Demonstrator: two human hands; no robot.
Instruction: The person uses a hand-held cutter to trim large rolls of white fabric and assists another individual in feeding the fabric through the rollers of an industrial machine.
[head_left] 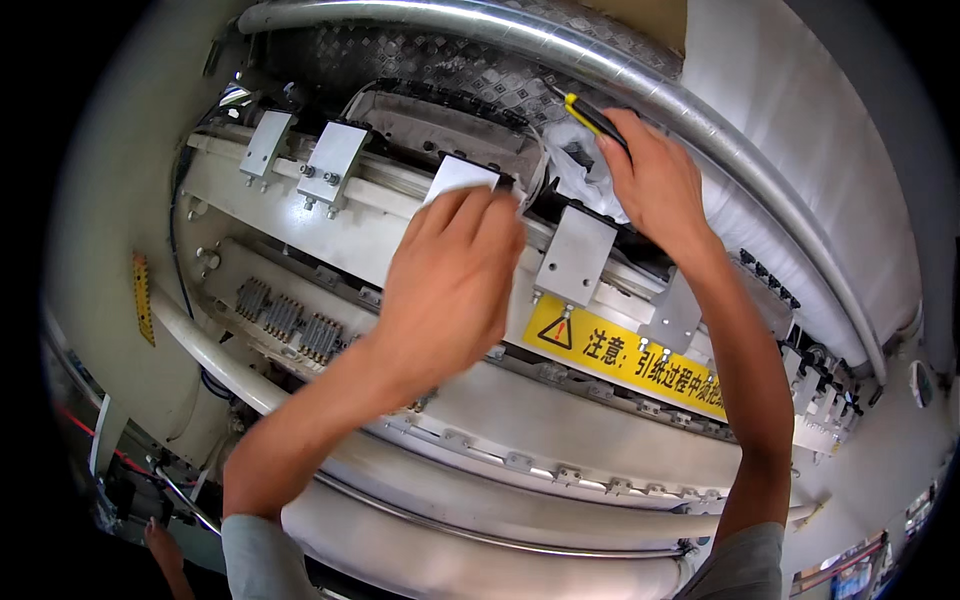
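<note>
My right hand [658,185] grips a black-and-yellow utility knife [597,122], its thin tip pointing up and left. Just below that hand, crumpled white film-like material [580,172] lies around dark machine parts. My left hand [450,280], slightly blurred, is closed with its fingers curled over a silver metal block [463,176] on the machine's rail. Whatever the left fingers pinch, if anything, is hidden. Another silver block [576,255] with bolts sits on the rail between my two forearms.
A shiny metal roller [500,22] arcs across the top, beside a wide white sheet [800,130]. More bolted blocks [334,160] stand at the left. A yellow warning label [625,355] runs along the cream beam. Another person's hand [165,550] shows at lower left.
</note>
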